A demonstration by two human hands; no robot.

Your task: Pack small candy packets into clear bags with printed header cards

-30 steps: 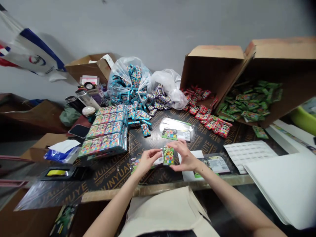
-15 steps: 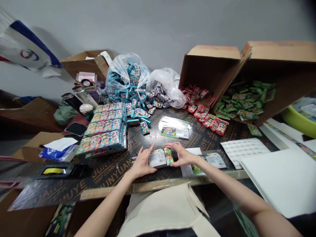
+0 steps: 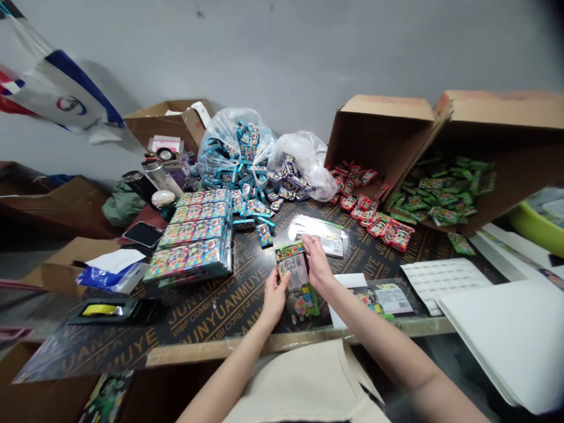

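A flat printed packet (image 3: pixel 296 271) is tilted up over the near middle of the table, with colourful ends and a grey text panel between. My left hand (image 3: pixel 275 294) grips its left edge, thumb across the front. Along the upper right edge, my right hand (image 3: pixel 318 264) holds the same packet, its fingers together and partly hidden behind one another. Just beyond lie several flat printed sleeves (image 3: pixel 332 245), shiny with glare. More printed sleeves (image 3: pixel 390 298) and a white sheet rest to the right of my right wrist.
Stacked multicoloured packs (image 3: pixel 189 249) stand left, beside a tape dispenser (image 3: pixel 112 310). Behind are blue packets in a clear bag (image 3: pixel 238 144) and purple packets (image 3: pixel 288 176). Red packets (image 3: pixel 388 229) and green packets (image 3: pixel 445 188) spill from cardboard boxes (image 3: pixel 383 108). White sheets (image 3: pixel 506 335) lie right.
The packet has been turned from lying crosswise to a steeper, lengthwise tilt. My left hand has moved right and nearer to me; my right hand now lies along the packet's side. The view has shifted slightly.
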